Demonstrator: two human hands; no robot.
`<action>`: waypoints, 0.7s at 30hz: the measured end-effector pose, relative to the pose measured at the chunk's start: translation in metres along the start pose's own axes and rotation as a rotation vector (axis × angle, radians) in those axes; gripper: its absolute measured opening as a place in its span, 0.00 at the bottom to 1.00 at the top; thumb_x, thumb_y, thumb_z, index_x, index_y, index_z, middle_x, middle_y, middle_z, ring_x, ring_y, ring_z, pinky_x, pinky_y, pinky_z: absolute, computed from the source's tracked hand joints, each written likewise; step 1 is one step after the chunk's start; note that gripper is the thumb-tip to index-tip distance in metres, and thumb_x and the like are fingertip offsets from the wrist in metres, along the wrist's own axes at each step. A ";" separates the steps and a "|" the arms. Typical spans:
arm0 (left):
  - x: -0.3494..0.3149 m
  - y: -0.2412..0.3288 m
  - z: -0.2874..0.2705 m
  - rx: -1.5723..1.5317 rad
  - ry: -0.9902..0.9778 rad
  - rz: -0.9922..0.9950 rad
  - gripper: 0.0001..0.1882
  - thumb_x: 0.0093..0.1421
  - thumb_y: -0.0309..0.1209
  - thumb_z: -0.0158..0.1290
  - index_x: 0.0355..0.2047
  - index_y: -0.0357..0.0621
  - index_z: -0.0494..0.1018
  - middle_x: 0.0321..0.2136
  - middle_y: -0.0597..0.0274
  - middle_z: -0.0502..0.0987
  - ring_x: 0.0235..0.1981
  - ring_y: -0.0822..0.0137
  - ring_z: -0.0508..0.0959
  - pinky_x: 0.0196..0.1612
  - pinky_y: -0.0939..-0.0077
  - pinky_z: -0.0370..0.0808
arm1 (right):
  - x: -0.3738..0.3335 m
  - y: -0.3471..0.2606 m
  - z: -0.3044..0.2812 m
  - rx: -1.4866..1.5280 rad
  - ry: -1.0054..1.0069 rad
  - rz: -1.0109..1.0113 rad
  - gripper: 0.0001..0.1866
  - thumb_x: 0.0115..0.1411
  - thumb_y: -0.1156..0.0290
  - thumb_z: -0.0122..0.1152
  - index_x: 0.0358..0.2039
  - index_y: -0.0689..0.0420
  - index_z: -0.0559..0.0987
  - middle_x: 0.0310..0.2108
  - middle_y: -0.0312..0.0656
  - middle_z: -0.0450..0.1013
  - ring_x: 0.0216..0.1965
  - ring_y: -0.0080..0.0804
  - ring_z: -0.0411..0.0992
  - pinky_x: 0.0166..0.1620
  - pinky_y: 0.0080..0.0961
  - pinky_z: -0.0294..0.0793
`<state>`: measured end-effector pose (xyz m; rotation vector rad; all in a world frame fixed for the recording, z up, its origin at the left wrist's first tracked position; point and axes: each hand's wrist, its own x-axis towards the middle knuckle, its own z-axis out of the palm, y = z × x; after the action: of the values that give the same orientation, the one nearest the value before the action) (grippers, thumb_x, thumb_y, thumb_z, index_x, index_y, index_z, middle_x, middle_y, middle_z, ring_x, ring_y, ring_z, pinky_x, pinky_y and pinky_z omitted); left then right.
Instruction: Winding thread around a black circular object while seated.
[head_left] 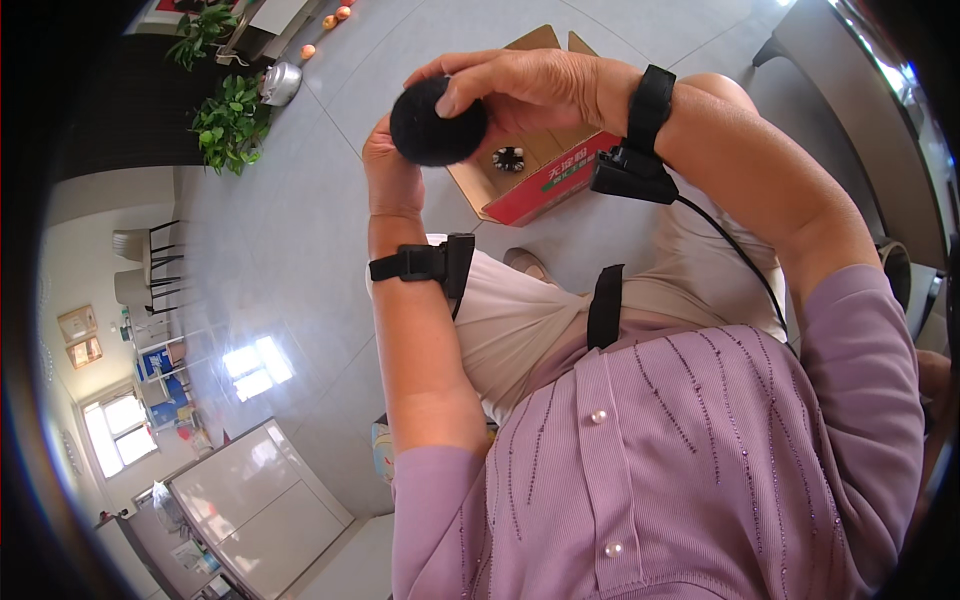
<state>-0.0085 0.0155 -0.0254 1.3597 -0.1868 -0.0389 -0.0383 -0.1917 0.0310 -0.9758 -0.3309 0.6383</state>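
Note:
Between my two hands is a black, round, fuzzy-looking pad (438, 121), lifted above the floor. My right hand (530, 88) grips it from the right, its thumb pressed on the pad's face and its fingers curled around the upper edge. My left hand (393, 170) is closed at the pad's left edge; most of its fingers are hidden behind the pad. Just beyond and below the hands sits an open cardboard box (555, 190) with a red printed side. A small black-and-white ring-shaped thing (508, 159) lies inside it.
Black straps with small devices circle both wrists, and a cable (735, 240) runs along my right arm. A dark-legged piece of furniture (850, 90) stands at the right. Potted plants (232, 125), a metal kettle (281, 84) and several round fruits (308, 51) are at the upper left.

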 end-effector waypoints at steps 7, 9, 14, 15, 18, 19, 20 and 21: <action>0.003 0.001 -0.005 0.140 -0.119 -0.116 0.05 0.59 0.27 0.60 0.35 0.38 0.78 0.23 0.65 0.77 0.22 0.74 0.74 0.28 0.79 0.72 | 0.009 -0.004 -0.008 0.010 0.303 -0.158 0.31 0.54 0.62 0.67 0.55 0.60 0.69 0.51 0.50 0.68 0.53 0.40 0.71 0.57 0.40 0.75; 0.000 0.005 0.001 0.181 -0.132 -0.130 0.05 0.60 0.27 0.60 0.34 0.38 0.79 0.23 0.65 0.77 0.22 0.74 0.73 0.29 0.79 0.72 | 0.009 -0.004 -0.010 -0.034 0.351 -0.171 0.32 0.53 0.61 0.69 0.55 0.60 0.68 0.51 0.50 0.67 0.53 0.40 0.71 0.56 0.39 0.76; -0.007 0.014 0.009 0.246 -0.203 -0.154 0.06 0.60 0.26 0.60 0.35 0.36 0.79 0.24 0.64 0.77 0.24 0.75 0.73 0.30 0.81 0.71 | 0.015 -0.001 -0.014 -0.029 0.454 -0.228 0.41 0.45 0.60 0.75 0.55 0.64 0.66 0.50 0.53 0.68 0.53 0.43 0.71 0.47 0.36 0.81; -0.008 0.014 0.008 0.239 -0.228 -0.144 0.05 0.60 0.26 0.59 0.35 0.36 0.79 0.24 0.64 0.77 0.24 0.74 0.74 0.30 0.80 0.71 | 0.016 0.001 -0.015 -0.097 0.503 -0.240 0.42 0.45 0.60 0.76 0.55 0.64 0.66 0.50 0.53 0.68 0.51 0.43 0.72 0.46 0.35 0.81; -0.008 0.013 0.003 0.157 -0.285 -0.101 0.05 0.61 0.24 0.58 0.35 0.36 0.78 0.25 0.63 0.77 0.25 0.73 0.74 0.31 0.77 0.71 | 0.019 0.003 -0.018 -0.265 0.589 -0.230 0.42 0.42 0.59 0.77 0.55 0.63 0.67 0.47 0.52 0.70 0.48 0.42 0.74 0.45 0.32 0.81; -0.009 0.012 0.001 0.081 -0.315 -0.068 0.04 0.61 0.24 0.57 0.36 0.36 0.78 0.26 0.62 0.77 0.25 0.72 0.74 0.31 0.76 0.72 | 0.020 0.004 -0.018 -0.365 0.625 -0.205 0.42 0.41 0.59 0.77 0.55 0.62 0.68 0.46 0.52 0.71 0.46 0.41 0.75 0.44 0.31 0.80; -0.009 0.012 -0.001 0.082 -0.315 -0.068 0.04 0.61 0.24 0.57 0.36 0.36 0.78 0.26 0.62 0.77 0.25 0.72 0.74 0.31 0.76 0.72 | 0.019 0.005 -0.019 -0.365 0.624 -0.205 0.42 0.41 0.59 0.77 0.55 0.62 0.68 0.46 0.52 0.71 0.46 0.41 0.75 0.44 0.31 0.80; -0.009 0.014 0.000 -0.011 -0.299 -0.036 0.04 0.60 0.24 0.59 0.35 0.37 0.79 0.26 0.63 0.78 0.25 0.72 0.75 0.31 0.76 0.72 | 0.016 0.005 -0.017 -0.502 0.597 -0.151 0.38 0.45 0.59 0.75 0.54 0.58 0.69 0.45 0.50 0.71 0.47 0.39 0.74 0.47 0.31 0.79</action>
<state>-0.0187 0.0202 -0.0129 1.3422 -0.4124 -0.2733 -0.0187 -0.1908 0.0179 -1.5507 -0.0256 0.0995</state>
